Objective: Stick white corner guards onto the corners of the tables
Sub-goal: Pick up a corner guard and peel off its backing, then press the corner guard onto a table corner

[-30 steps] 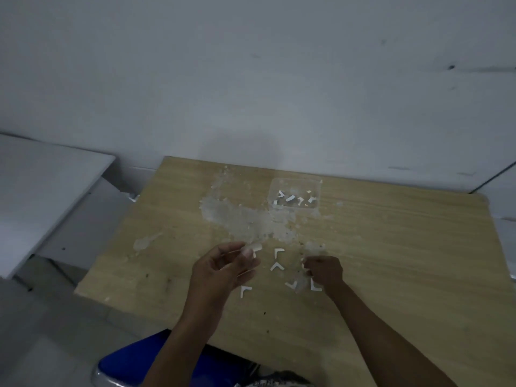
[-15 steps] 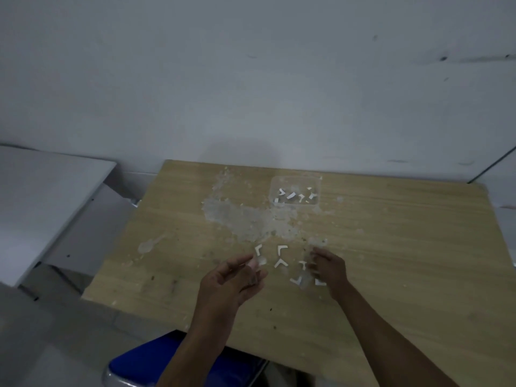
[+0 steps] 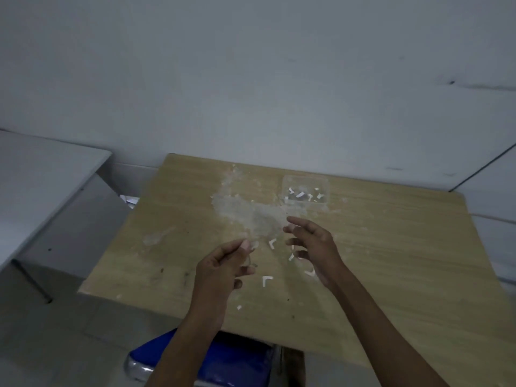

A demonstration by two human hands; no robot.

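Early stage, by my read: no corner of the wooden table [image 3: 391, 247] visible here carries a guard, so sticking is all still to do. Loose white corner guards [image 3: 266, 280] lie on the tabletop between and just in front of the hands, small L-shaped pieces, some blurred; a few more sit in a clear plastic container [image 3: 305, 189] near the far edge. Left hand [image 3: 220, 270] has thumb and forefinger pinched together on something small and pale, probably a guard or its backing, too blurred to confirm. Right hand [image 3: 312, 244] hovers above the pile, fingers spread, holding nothing. Pale residue patch [image 3: 245, 212] mid-table. A grey table [image 3: 42, 174] stands to the left.
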